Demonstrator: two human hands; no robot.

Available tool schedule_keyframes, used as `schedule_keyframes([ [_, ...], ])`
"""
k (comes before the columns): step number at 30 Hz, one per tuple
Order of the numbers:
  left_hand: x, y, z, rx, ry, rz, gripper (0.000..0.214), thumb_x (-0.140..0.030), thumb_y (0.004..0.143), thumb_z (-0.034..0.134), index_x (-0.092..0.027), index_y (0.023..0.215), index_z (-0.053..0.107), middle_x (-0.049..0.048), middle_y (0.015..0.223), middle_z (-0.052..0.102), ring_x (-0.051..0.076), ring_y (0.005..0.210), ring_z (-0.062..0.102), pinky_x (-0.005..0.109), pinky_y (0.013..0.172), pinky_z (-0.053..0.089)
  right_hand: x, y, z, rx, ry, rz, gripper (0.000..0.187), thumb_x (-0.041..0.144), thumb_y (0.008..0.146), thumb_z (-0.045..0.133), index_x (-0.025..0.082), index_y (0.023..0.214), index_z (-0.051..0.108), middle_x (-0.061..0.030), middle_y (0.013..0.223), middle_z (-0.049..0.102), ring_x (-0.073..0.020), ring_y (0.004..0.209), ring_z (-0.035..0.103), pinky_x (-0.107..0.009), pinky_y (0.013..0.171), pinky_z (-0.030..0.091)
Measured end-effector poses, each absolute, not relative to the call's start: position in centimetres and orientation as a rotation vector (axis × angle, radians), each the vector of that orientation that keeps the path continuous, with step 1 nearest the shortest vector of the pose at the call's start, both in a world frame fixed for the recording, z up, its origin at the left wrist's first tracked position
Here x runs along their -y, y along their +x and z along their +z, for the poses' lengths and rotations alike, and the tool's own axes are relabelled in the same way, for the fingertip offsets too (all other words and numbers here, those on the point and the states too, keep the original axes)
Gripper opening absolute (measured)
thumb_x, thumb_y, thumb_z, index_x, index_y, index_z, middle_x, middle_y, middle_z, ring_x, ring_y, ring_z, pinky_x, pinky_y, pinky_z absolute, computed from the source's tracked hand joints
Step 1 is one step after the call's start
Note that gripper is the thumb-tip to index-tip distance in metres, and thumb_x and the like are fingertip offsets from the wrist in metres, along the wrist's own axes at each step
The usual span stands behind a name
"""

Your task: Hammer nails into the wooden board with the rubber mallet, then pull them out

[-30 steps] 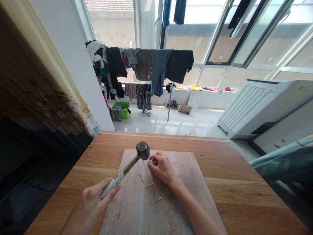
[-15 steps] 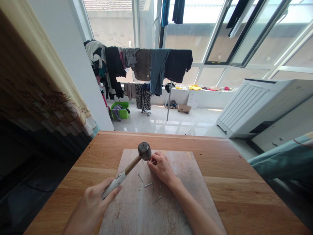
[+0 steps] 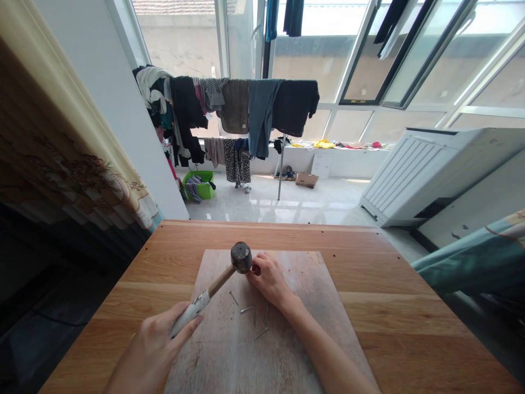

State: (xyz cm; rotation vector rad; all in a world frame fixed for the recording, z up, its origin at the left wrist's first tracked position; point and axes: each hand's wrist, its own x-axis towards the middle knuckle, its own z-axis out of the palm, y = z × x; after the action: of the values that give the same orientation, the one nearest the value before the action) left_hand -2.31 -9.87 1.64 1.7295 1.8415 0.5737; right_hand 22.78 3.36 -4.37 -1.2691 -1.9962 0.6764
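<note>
My left hand (image 3: 162, 336) is wrapped round the white-wrapped lower handle of a mallet (image 3: 219, 282). The mallet's dark, rounded head is over the far part of a worn wooden board (image 3: 221, 350), right beside the fingertips of my right hand (image 3: 268, 276). Those right fingers are closed in a pinch near the board, and the mallet head partly covers them; what they hold is hidden. Several loose nails lie on the board between my hands, among them one nail (image 3: 247, 309) near the middle and another nail (image 3: 261, 333) closer to me.
The board lies on a wooden table (image 3: 389, 306) with small dark holes near its far edge. Beyond stand a clothes rack hung with laundry (image 3: 266, 109), a green basket (image 3: 205, 189) and a white appliance (image 3: 410, 169). A patterned curtain (image 3: 82, 164) hangs at left.
The mallet head has dipped slightly towards the fingertips of my right hand. The whole view has shifted a little; both hands keep nearly the same pose.
</note>
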Motion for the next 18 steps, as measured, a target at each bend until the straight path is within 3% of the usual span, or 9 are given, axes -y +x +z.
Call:
schedule_keyframes([
  [18,10.38,-2.03,1.80,-1.993,1.832,0.392,0.029,-0.054,0.097,0.048,-0.034,0.097,0.070,-0.0050,0.082,0.075,0.017,0.082,0.074,0.021,0.062,0.044,-3.41,22.79,-4.44,2.007,-1.269,0.669,0.021,0.004,0.080,0.066,0.019,0.066,0.061,-0.0016,0.076,0.061,-0.0174,0.075,0.054,-0.027,0.070,0.040],
])
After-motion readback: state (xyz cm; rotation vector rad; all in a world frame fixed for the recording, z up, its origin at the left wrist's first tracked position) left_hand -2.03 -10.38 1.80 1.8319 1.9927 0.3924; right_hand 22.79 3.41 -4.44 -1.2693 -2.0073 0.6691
